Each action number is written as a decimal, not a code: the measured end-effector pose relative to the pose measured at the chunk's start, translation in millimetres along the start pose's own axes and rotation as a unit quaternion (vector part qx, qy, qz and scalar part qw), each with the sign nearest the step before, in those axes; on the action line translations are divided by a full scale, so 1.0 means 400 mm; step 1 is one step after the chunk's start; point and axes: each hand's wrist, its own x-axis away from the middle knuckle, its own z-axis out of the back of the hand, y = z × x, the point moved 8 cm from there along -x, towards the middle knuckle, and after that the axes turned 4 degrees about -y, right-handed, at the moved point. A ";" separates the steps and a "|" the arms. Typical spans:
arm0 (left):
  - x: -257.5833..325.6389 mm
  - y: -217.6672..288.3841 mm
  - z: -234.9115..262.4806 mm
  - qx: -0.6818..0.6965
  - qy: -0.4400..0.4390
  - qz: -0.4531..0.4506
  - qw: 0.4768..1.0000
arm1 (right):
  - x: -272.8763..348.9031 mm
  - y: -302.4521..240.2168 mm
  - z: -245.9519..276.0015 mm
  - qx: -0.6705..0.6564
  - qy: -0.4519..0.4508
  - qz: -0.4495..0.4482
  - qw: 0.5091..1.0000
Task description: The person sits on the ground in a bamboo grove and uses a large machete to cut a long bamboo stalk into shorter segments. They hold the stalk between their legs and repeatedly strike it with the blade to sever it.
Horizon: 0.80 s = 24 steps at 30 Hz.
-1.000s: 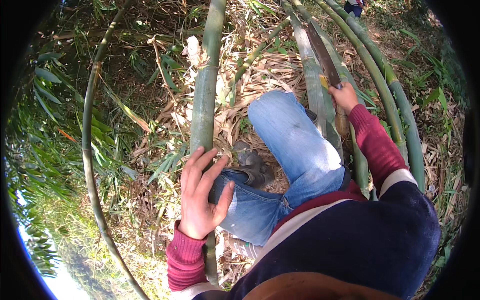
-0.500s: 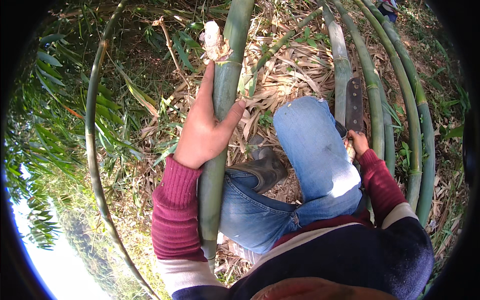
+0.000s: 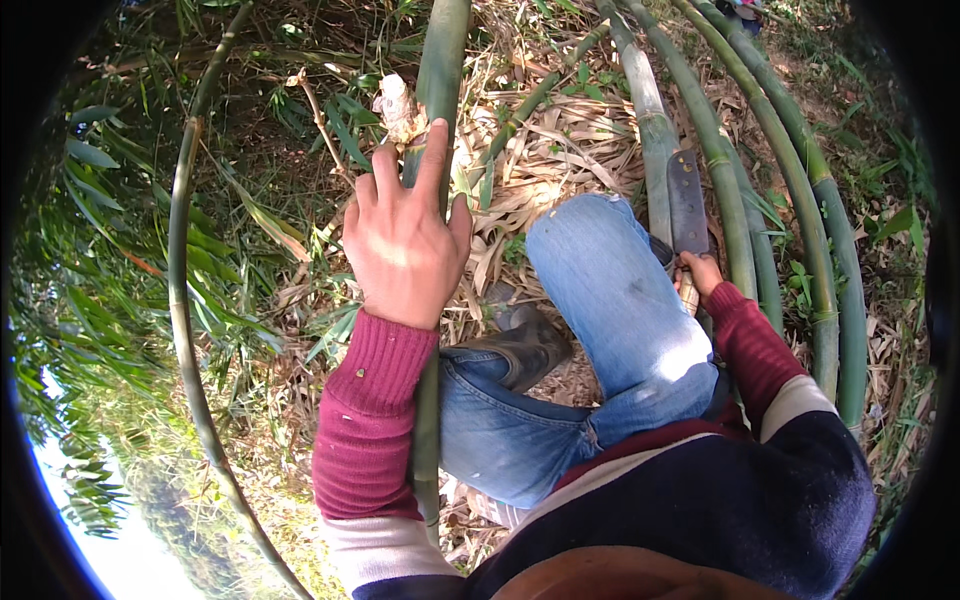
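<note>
**Left hand on bamboo stalk, right hand holding blade**

A cluster of green bamboo stalks (image 3: 800, 200) curves along the right side, rising from ground covered in dry leaves (image 3: 560, 150). One thick bamboo stalk (image 3: 440, 60) runs down the centre-left, just beside the person's bent leg in blue jeans (image 3: 620, 300). The left hand (image 3: 405, 240) lies against this stalk, fingers extended upward along it rather than clenched. The right hand (image 3: 700, 272) is closed around the handle of a broad flat blade (image 3: 687, 200), which points upward, lying against the stalks on the right.
</note>
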 end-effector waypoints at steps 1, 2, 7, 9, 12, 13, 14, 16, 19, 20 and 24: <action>-0.006 0.002 -0.004 -0.032 -0.018 0.010 0.999 | -0.001 -0.001 -0.001 -0.005 -0.003 0.005 1.000; -0.012 0.002 -0.009 -0.064 -0.036 0.021 0.997 | -0.002 0.000 0.002 0.000 -0.001 0.002 1.000; -0.041 -0.002 -0.008 -0.083 0.027 0.025 0.996 | -0.007 0.000 0.010 0.003 0.001 -0.003 1.000; -0.037 0.014 0.024 -0.041 0.107 -0.035 0.993 | -0.007 0.002 0.012 0.009 0.018 -0.006 1.000; -0.016 0.037 0.041 0.066 0.128 -0.149 0.978 | -0.003 -0.003 0.008 0.025 0.029 -0.010 0.999; -0.009 0.050 0.063 0.094 0.143 -0.163 0.972 | -0.001 -0.006 0.006 0.031 0.026 -0.012 0.999; -0.006 0.051 0.048 0.131 0.098 -0.178 0.970 | 0.001 -0.009 0.001 0.037 0.022 -0.013 0.999; 0.020 0.048 0.023 0.204 0.011 -0.193 0.960 | 0.004 -0.014 -0.008 0.033 0.025 -0.012 0.999; 0.105 0.107 0.023 0.281 -0.117 -0.215 0.928 | 0.001 -0.029 0.001 0.058 0.032 0.017 0.998; 0.142 0.122 0.023 0.310 -0.169 -0.212 0.911 | 0.002 -0.047 -0.005 0.085 0.026 0.033 0.995; 0.288 0.171 0.020 0.352 -0.303 -0.205 0.862 | 0.037 -0.234 -0.010 0.216 0.104 0.096 0.966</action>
